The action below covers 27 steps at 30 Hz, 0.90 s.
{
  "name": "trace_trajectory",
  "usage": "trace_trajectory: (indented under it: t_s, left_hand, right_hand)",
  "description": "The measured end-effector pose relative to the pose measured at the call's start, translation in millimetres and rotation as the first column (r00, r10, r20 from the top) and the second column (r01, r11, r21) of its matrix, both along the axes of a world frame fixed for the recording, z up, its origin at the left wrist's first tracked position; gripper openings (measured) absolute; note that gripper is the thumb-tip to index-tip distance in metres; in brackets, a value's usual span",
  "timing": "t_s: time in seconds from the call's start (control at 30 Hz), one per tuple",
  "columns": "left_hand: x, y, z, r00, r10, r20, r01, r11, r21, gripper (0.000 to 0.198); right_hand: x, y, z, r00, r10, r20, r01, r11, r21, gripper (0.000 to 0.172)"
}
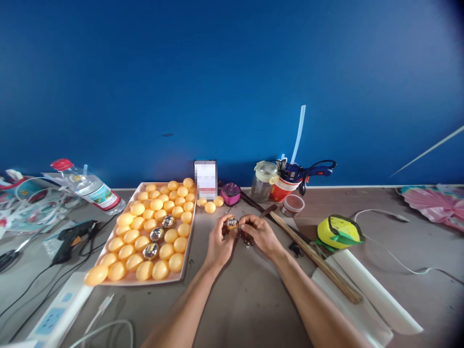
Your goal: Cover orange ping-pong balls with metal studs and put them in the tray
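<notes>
My left hand (219, 241) and my right hand (260, 234) meet over the middle of the brown table (246, 299). Both pinch a small orange ball partly wrapped in silver foil (232, 223), held between the fingertips just above the tabletop. To the left lies a pink tray (187, 256) filled with several orange balls (145, 227); three foil-covered balls (157, 235) sit among them. A few loose orange balls (210, 207) rest behind the tray's far corner.
A black glue gun (72, 237), cables and a white power strip (54, 316) lie at left, near a water bottle (90, 188). Jars, a red cup with tools (286, 186), a wooden stick (315, 258), a yellow-green object (339, 233) and white sheets (366, 295) stand at right.
</notes>
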<state>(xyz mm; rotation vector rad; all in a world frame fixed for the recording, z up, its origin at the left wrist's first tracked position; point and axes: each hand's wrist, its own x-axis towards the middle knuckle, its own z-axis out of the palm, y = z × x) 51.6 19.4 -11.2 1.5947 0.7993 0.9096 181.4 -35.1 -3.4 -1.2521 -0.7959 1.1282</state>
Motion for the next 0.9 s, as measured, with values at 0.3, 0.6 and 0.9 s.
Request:
trace_trajectory:
  t_s: [0.3,0.6,0.9]
  left_hand:
    - [-0.1,-0.2,2.2,1.0,0.01,-0.015,-0.009,1.0,0.012,0.033]
    - [-0.8,0.1,-1.3,1.0,0.003,-0.021,-0.003,1.0,0.007,0.033]
    - [-2.6,-0.3,-1.2,0.999,-0.004,-0.045,0.007,0.998,0.061,0.033]
  right_hand:
    - [-1.4,0.4,-3.3,1.0,-0.006,0.011,0.007,1.0,-0.029,0.019]
    - [-0.9,-0.5,-0.8,0.997,0.025,-0.068,-0.028,0.999,-0.045,0.018]
    - [0.2,-1.0,-2.2,0.994,0.05,-0.1,-0.056,0.997,-0.052,0.022]
